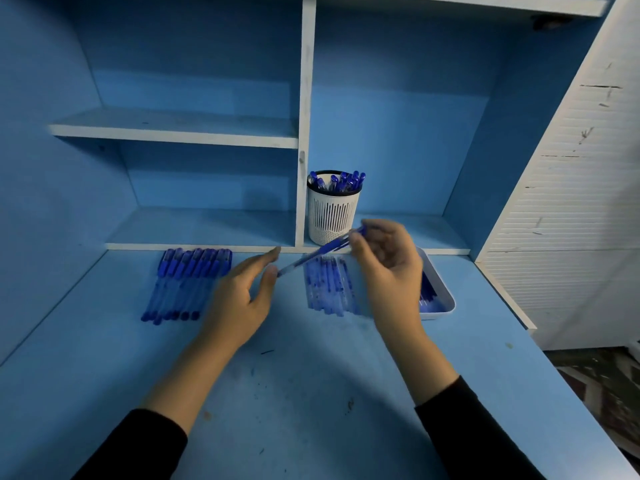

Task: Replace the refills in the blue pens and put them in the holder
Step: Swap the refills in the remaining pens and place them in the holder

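Head view: right hand (384, 261) pinches a blue pen (320, 252) at frame centre.
Left hand (242, 292) hovers with straight fingers, holding nothing, below the holder (332, 216).

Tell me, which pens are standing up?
The pens in the white holder stand upright; the left row and the middle bunch lie flat on the desk.
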Available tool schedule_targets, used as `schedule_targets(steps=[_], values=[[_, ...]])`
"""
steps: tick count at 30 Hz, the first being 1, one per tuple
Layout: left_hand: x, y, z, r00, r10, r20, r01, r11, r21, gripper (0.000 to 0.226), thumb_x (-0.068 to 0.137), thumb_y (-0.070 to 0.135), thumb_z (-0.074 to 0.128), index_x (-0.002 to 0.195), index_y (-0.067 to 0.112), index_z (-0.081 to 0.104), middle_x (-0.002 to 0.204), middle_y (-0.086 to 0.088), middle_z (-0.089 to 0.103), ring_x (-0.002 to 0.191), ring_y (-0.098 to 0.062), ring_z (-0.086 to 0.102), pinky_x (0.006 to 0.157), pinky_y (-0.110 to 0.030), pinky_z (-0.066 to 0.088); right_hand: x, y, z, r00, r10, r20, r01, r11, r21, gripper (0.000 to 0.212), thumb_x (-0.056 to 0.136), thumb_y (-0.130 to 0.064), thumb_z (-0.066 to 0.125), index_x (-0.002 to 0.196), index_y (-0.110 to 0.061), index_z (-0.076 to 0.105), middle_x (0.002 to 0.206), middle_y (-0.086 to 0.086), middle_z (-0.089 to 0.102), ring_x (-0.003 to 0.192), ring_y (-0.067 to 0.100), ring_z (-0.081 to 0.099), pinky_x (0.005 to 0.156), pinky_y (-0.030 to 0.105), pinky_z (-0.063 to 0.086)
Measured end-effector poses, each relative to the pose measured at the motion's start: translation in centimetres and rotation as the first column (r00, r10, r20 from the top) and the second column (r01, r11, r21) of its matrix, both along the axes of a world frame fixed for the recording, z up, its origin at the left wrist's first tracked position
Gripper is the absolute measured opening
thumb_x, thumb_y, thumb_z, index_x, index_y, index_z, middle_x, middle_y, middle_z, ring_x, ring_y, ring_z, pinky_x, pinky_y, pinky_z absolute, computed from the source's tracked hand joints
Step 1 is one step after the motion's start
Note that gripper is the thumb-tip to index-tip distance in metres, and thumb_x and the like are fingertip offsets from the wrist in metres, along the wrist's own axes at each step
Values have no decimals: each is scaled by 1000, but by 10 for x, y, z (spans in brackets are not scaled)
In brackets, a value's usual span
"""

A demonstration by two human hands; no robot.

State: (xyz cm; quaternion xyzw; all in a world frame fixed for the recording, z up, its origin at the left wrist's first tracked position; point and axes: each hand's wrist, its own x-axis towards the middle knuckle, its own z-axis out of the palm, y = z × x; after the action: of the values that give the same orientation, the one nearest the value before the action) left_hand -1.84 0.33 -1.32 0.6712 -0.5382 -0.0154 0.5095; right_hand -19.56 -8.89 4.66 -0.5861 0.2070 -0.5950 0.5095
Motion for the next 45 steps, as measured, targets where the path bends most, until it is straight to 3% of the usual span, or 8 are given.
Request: schedule_targets(steps=[6, 12, 19, 23, 28, 34, 39, 45], values=[[2, -30, -3, 970, 88, 228, -172, 907, 384, 60, 95, 48, 33, 147, 18, 43, 154, -3, 37, 143, -19, 31, 115, -32, 25, -13, -32, 58, 952, -259, 165, 281, 951, -132, 17, 89, 1, 63, 104, -7, 58, 88, 6, 62, 82, 13, 61, 79, 23, 49], [0, -39, -2, 958, 116, 263, -236, 837, 494, 63, 92, 42, 31, 147, 13, 42, 157, -5, 32, 146, -19, 25, 117, -30, 19, 13, -73, 98, 899, -429, 87, 430, 827, -362, 13, 88, -5, 59, 100, -9, 60, 85, -2, 63, 78, 10, 62, 77, 23, 51], [2, -42, -3, 962, 109, 250, -230, 815, 531, 56, 99, 39, 35, 150, 14, 36, 160, -4, 25, 148, -17, 18, 118, -28, 13, 58, -112, 78, 827, -438, -354, 168, 792, -586, 13, 86, -4, 60, 99, -8, 62, 87, 4, 65, 75, 12, 59, 71, 14, 49], [3, -42, -4, 959, 121, 256, -241, 822, 515, 53, 100, 34, 41, 149, 14, 38, 159, -5, 27, 148, -17, 19, 118, -26, 15, 64, -124, 58, 688, -520, -506, 28, 716, -698, 9, 88, -5, 59, 89, -2, 67, 85, 11, 65, 80, 25, 57, 70, 41, 52], [2, -41, -3, 960, 125, 249, -238, 830, 504, 52, 101, 34, 41, 149, 15, 37, 159, -4, 27, 148, -17, 19, 117, -26, 15, 55, -118, 53, 645, -558, -521, -40, 656, -753, 21, 93, -6, 53, 102, -1, 70, 97, 13, 69, 92, 33, 58, 76, 46, 52], [-1, -29, 0, 952, 79, 295, -228, 827, 513, 52, 101, 38, 34, 149, 18, 39, 158, -3, 31, 145, -19, 27, 116, -29, 23, 46, -73, 25, 739, -521, -426, 57, 679, -732, 23, 90, -4, 52, 106, -1, 68, 102, 14, 68, 91, 33, 62, 81, 36, 50], [16, 5, 8, 914, 93, 394, -254, 889, 380, 56, 92, 42, 34, 135, 16, 58, 145, -5, 51, 131, -27, 50, 99, -42, 47, 51, -19, -22, 724, -438, -533, -125, 677, -725, 26, 80, 8, 57, 103, 2, 68, 102, 15, 67, 91, 35, 62, 81, 35, 50], [62, 48, 5, 885, 168, 435, -354, 848, 394, 64, 89, 46, 27, 129, 11, 63, 135, -7, 59, 122, -29, 58, 101, -41, 46, 81, 17, -61, 675, -327, -661, -330, 668, -667, 27, 78, 0, 60, 104, -2, 69, 100, 11, 68, 87, 31, 65, 81, 29, 48]])
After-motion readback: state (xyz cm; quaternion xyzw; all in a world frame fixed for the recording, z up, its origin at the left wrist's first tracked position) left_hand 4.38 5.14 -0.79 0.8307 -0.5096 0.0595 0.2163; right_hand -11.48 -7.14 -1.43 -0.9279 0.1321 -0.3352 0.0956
